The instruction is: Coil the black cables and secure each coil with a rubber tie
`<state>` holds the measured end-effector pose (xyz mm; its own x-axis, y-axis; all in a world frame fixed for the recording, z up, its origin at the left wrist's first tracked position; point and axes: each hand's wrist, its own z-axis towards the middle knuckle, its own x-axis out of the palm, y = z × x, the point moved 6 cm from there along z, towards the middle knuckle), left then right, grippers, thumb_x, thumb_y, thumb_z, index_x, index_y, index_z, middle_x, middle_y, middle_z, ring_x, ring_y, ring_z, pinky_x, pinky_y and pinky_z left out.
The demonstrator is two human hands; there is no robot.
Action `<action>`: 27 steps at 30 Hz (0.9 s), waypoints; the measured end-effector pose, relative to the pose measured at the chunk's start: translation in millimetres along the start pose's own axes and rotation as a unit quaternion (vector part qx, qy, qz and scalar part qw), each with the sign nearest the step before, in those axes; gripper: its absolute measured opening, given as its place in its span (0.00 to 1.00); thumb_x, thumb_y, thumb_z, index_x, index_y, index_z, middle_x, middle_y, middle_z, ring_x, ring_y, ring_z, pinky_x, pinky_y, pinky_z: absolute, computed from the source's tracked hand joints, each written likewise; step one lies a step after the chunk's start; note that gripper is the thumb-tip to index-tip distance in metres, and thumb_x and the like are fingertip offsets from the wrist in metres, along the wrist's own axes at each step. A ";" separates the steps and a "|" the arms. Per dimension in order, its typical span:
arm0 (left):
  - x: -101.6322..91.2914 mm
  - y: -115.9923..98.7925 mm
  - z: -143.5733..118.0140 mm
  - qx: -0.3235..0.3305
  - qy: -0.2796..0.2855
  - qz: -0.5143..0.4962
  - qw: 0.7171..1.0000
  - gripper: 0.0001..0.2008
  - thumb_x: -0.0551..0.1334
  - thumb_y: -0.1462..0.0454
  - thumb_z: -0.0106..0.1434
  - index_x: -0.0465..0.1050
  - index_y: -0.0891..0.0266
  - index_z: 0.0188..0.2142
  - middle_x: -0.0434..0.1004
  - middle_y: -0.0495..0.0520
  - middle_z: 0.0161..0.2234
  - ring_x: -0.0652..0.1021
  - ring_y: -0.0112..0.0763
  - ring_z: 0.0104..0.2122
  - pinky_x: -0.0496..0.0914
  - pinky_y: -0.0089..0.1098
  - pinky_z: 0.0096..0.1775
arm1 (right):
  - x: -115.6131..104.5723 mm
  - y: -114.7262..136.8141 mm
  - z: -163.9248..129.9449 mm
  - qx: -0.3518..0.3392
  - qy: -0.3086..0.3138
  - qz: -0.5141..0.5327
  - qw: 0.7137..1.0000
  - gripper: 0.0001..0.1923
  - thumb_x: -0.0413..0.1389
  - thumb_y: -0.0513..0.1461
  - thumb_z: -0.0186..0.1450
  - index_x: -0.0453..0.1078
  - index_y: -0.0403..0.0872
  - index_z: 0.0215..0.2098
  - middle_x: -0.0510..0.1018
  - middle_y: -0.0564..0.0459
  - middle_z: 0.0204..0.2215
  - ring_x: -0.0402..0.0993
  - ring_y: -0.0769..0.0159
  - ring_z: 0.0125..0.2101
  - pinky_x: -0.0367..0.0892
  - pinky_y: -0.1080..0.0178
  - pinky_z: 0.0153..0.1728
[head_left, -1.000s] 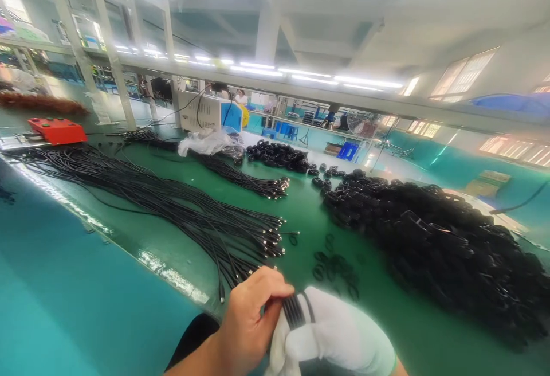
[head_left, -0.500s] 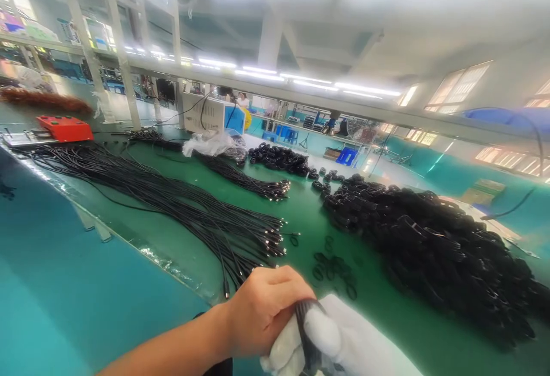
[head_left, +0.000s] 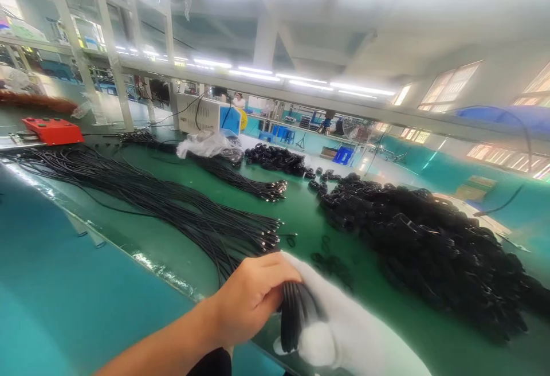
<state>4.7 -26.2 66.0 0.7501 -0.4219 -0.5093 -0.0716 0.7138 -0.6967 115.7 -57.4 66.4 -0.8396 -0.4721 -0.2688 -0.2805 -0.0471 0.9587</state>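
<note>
My bare left hand (head_left: 249, 298) grips a coiled black cable (head_left: 294, 316) low in the middle of the view. My right hand (head_left: 344, 330), in a white glove, holds the same coil from the right, its fingers wrapped around the loops. Both hands hover over the near edge of the green table (head_left: 309, 215). Just beyond them a long bundle of straight black cables (head_left: 172, 210) lies on the table, its metal plug ends pointing toward my hands.
A large heap of coiled black cables (head_left: 429, 244) fills the right side. Small black ties (head_left: 330, 261) lie scattered near my hands. Further back are a second cable bundle (head_left: 240, 181), a plastic bag (head_left: 201, 144), a red box (head_left: 54, 130) and a white machine (head_left: 206, 113).
The coil has shifted in my hands: my left hand slid forward along it, and my gloved right hand turned and dropped lower right. The camera tilted slightly.
</note>
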 end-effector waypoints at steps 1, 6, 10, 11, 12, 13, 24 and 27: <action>-1.3 2.3 0.2 -0.013 -0.007 0.001 1.000 0.13 0.51 0.74 0.62 0.71 0.63 0.40 0.72 0.52 0.35 0.73 0.27 0.36 0.67 0.25 0.40 | 2.3 0.1 3.4 0.003 0.011 0.027 1.000 0.37 0.65 0.42 0.50 0.61 0.48 0.56 0.71 0.48 0.47 0.66 0.50 0.48 0.64 0.53 0.48; 1.3 12.8 1.5 -0.067 -0.018 0.026 0.997 0.13 0.50 0.73 0.63 0.72 0.61 0.40 0.70 0.50 0.34 0.72 0.26 0.34 0.66 0.25 0.37 | 5.9 -20.4 23.1 0.018 0.030 0.103 0.994 0.27 0.65 0.37 0.48 0.67 0.44 0.46 0.73 0.51 0.35 0.72 0.57 0.38 0.70 0.56 0.38; 6.8 19.1 6.6 -0.101 -0.014 0.041 0.994 0.15 0.49 0.72 0.63 0.73 0.58 0.40 0.71 0.50 0.34 0.72 0.26 0.34 0.66 0.25 0.38 | 0.1 -46.4 35.8 0.028 0.014 0.161 0.986 0.24 0.68 0.31 0.41 0.69 0.43 0.36 0.74 0.53 0.30 0.73 0.60 0.34 0.71 0.59 0.34; 7.1 21.0 8.3 -0.115 -0.016 0.040 0.992 0.15 0.50 0.73 0.63 0.73 0.58 0.40 0.71 0.49 0.35 0.72 0.26 0.35 0.66 0.25 0.39 | -1.4 -50.2 37.1 0.025 0.018 0.189 0.981 0.22 0.67 0.32 0.43 0.69 0.43 0.36 0.75 0.53 0.30 0.73 0.61 0.33 0.71 0.59 0.34; 6.9 23.5 10.1 -0.132 -0.020 0.036 0.990 0.15 0.51 0.73 0.61 0.73 0.57 0.40 0.71 0.49 0.36 0.72 0.27 0.36 0.66 0.26 0.39 | -2.2 -52.7 37.6 0.021 0.030 0.224 0.974 0.21 0.66 0.33 0.46 0.69 0.42 0.38 0.75 0.51 0.30 0.74 0.60 0.33 0.72 0.57 0.34; 6.4 26.8 11.8 -0.155 -0.026 0.029 0.987 0.15 0.52 0.73 0.60 0.72 0.56 0.41 0.71 0.48 0.37 0.72 0.27 0.36 0.66 0.26 0.40 | -2.7 -54.4 37.8 0.017 0.049 0.264 0.963 0.21 0.64 0.35 0.48 0.68 0.42 0.41 0.75 0.50 0.31 0.74 0.59 0.33 0.72 0.55 0.34; 20.4 68.8 19.4 -0.330 -0.026 -0.030 0.943 0.14 0.55 0.67 0.54 0.71 0.58 0.40 0.71 0.45 0.23 0.72 0.26 0.23 0.64 0.25 0.24 | -9.4 -81.8 47.8 0.005 0.065 0.386 0.920 0.17 0.61 0.40 0.55 0.71 0.39 0.41 0.75 0.45 0.33 0.75 0.64 0.32 0.74 0.58 0.32; 25.2 73.8 17.0 -0.345 -0.034 -0.037 0.937 0.14 0.55 0.69 0.52 0.70 0.58 0.39 0.72 0.45 0.24 0.72 0.26 0.22 0.64 0.24 0.23 | -6.3 -82.6 48.4 -0.001 0.060 0.386 0.921 0.16 0.61 0.39 0.56 0.71 0.37 0.39 0.75 0.46 0.29 0.75 0.63 0.30 0.74 0.59 0.31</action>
<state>29.5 25.3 10.3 0.8082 -0.4022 -0.4301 -0.4086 0.1430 -0.9015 121.7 -7.9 -15.6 -0.7309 -0.4594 0.5047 0.3785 0.3425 0.8599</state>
